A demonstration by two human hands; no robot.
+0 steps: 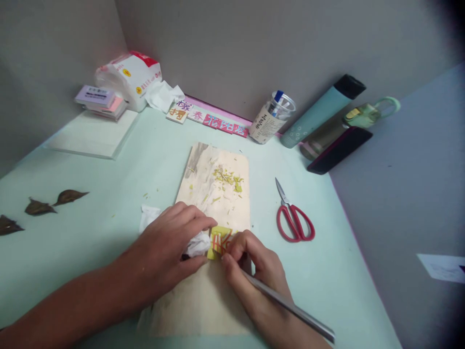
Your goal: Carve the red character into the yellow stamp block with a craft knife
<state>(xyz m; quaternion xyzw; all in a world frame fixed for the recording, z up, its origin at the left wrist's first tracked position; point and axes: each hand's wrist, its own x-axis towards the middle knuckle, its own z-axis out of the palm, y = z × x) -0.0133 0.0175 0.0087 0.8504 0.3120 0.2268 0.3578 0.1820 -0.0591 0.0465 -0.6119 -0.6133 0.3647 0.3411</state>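
Note:
A small yellow block (217,234) with red marks lies on a wooden board (232,208). My left hand (170,242) steadies its left side, thumb and fingertips at its edge, with a crumpled white tissue (198,244) under the palm. Between the thumb and fingers of my right hand (254,271) is a slim metal-handled tool (290,306), its tip end over the block and hidden by the fingers. Yellow shavings (228,179) are scattered on the upper part of the board.
Red-handled scissors (296,223) lie right of the board. A cup of pens (271,118), a teal bottle (319,114), a green-lidded bottle (327,138) and a black phone (339,150) stand behind. Carved tiles (225,124), tissues (131,77), stacked blocks (98,99) and dried leaves (39,207) are farther left.

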